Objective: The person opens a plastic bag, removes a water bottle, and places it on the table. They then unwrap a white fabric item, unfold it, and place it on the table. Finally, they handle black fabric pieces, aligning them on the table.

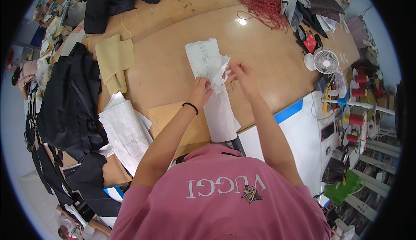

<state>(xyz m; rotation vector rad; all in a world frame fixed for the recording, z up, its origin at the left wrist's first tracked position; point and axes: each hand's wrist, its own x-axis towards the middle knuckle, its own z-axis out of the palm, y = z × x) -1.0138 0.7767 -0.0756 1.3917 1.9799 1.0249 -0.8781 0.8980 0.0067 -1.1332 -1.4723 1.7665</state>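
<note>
A long folded white bundle, paper or thin cloth (204, 53), lies before me on the work table, with pencil-like lines and handwriting on its upper part. A crumpled white strip (218, 81) crosses its middle, bunched like a tie. My left hand (200, 90), a black band on its wrist, holds the bunched part between thumb and fingers at the bundle's left side. On the right side, my right hand (242, 75) has its fingertips bent at the strip's loose end. Whether they pinch it is hard to see. The bundle's lower part (221, 116) reaches to the table's near edge.
Left of me lie another folded white bundle (125, 129), tan fabric (115, 61) and black cloth (70, 103). Red cord (256, 1) is heaped at the far side. A small white fan (326, 60) and red thread spools (356, 119) stand right. Another person (70, 228) is at lower left.
</note>
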